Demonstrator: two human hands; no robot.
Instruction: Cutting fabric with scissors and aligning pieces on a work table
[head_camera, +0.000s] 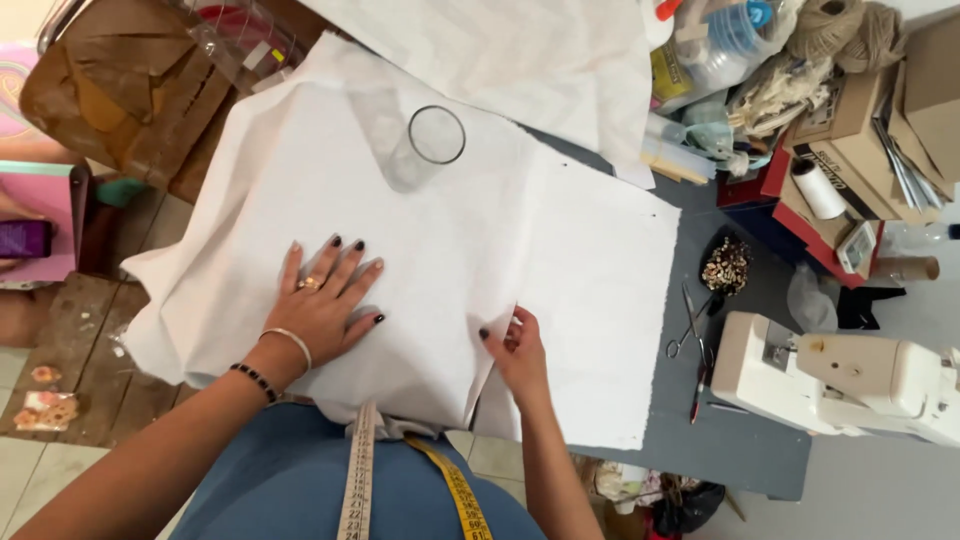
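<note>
So the left hand (325, 305) is lying flat with fingers spread on the white fabric (300, 180) covering the grey table (730, 440), while the right hand (518, 352) is pinching that fabric's folded edge, drinking glass (428, 147) sitting further up.

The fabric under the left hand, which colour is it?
The fabric is plain white, without pattern; the head view shows it, with the left hand flat on it.

Head view, single feed: I look steeply down from the wearer's head, close over the white fabric (450, 250) on the grey table (740, 440). Wearer's torso sits at 6 o'clock, sewing machine (840, 380) at 3 o'clock, clutter at 1 o'clock. No second view shares it.
</note>
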